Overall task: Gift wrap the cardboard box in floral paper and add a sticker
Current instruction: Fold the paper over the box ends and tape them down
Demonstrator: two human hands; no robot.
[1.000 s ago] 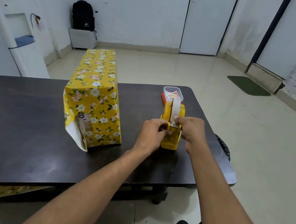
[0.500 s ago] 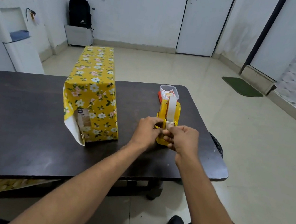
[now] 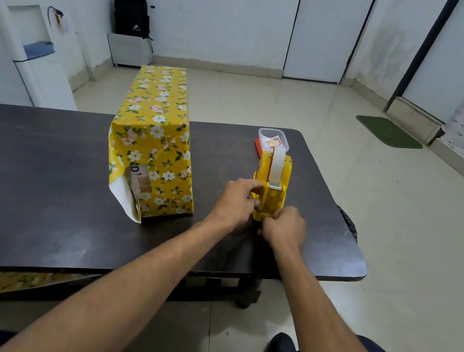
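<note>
A long box wrapped in yellow floral paper (image 3: 152, 134) lies on the dark table (image 3: 43, 178). Its near end has one flap loose, and bare cardboard (image 3: 139, 181) shows there. To its right stands a yellow tape dispenser (image 3: 274, 179) with a white tape roll. My left hand (image 3: 236, 202) grips the dispenser's left side. My right hand (image 3: 285, 226) is curled at the dispenser's near end, its fingertips pinched together; the tape strip itself is hidden by the fingers. A small clear container with stickers (image 3: 273, 139) sits behind the dispenser.
Spare floral paper (image 3: 19, 284) lies on the shelf under the table. The table's right edge is close beside the dispenser. My foot (image 3: 280, 349) rests on the tiled floor below. A backpack (image 3: 132, 11) and a water dispenser (image 3: 26, 54) stand by the far wall.
My right hand has pulled back from the dispenser's cutter towards me, from the top of the front down to the near end. My left hand stayed on the dispenser's side.
</note>
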